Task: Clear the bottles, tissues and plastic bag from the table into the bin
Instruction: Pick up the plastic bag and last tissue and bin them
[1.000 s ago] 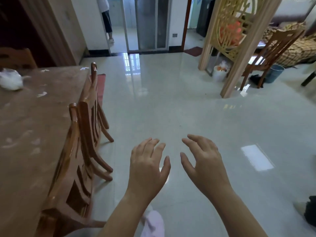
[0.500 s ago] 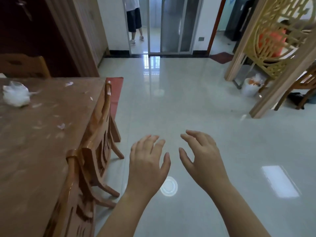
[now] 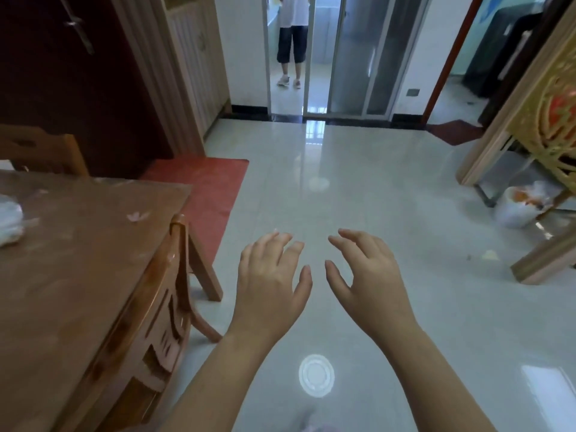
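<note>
Head view: both hands are held out over the floor (image 3: 389, 198), palms down, holding nothing. L hand (image 3: 268, 285) has its fingers loosely spread and slightly bent, thumb out to the side. R hand (image 3: 367, 275) is the same, fingers a bit more curved, thumb pointing toward the L one. The two are near each other but apart, w/ a gap between the thumbs.

Wooden table (image 3: 78, 275) is at the left. A white crumpled bundle (image 3: 9, 222) lies on it at the pic's left edge, partly cut off; can't tell if it's plastic bag or tissue. A small pale scrap (image 3: 137, 216) lies on the tabletop near the far right corner. A wooden chair (image 3: 162, 307) is pushed in vs the table's right side, just left of the L forearm. Another chair back (image 3: 40, 151) shows beyond the table's far end.

The bin (image 3: 517, 210), white w/ a bag liner and sth orange inside, stands on the floor far right, at the foot of a gold carved screen (image 3: 554, 120), well apart from table and hands. A red mat (image 3: 202, 188) lies by the dark door (image 3: 62, 73). A person (image 3: 293, 42) stands in the far doorway, seen from the torso down. A round lamp reflection (image 3: 316, 375) sits on the tiles between the forearms
</note>
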